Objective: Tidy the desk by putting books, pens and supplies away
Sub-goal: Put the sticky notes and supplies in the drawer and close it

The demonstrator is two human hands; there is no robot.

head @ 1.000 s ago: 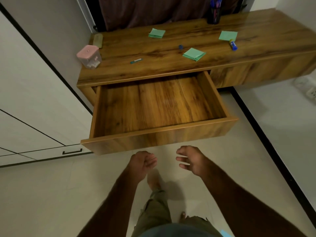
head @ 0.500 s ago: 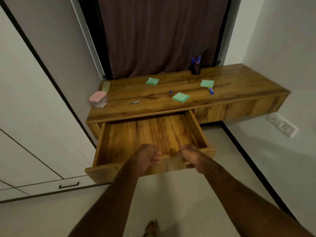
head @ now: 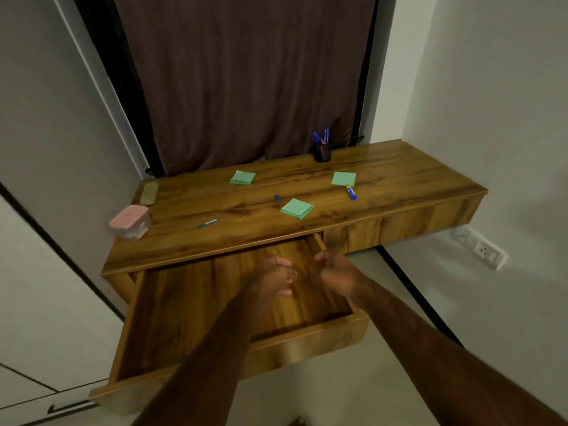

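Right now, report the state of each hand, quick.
Left hand: open, loosely curled, holding nothing.
Right hand: open, loosely curled, holding nothing.

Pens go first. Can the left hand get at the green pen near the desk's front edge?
Probably yes: the left hand hovers over the open drawer, and nothing stands before the green pen.

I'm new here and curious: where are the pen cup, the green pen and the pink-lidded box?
pen cup [head: 322,153]: head view, its dark side wall.
green pen [head: 207,223]: head view, middle of its barrel.
pink-lidded box [head: 129,216]: head view, its lid.
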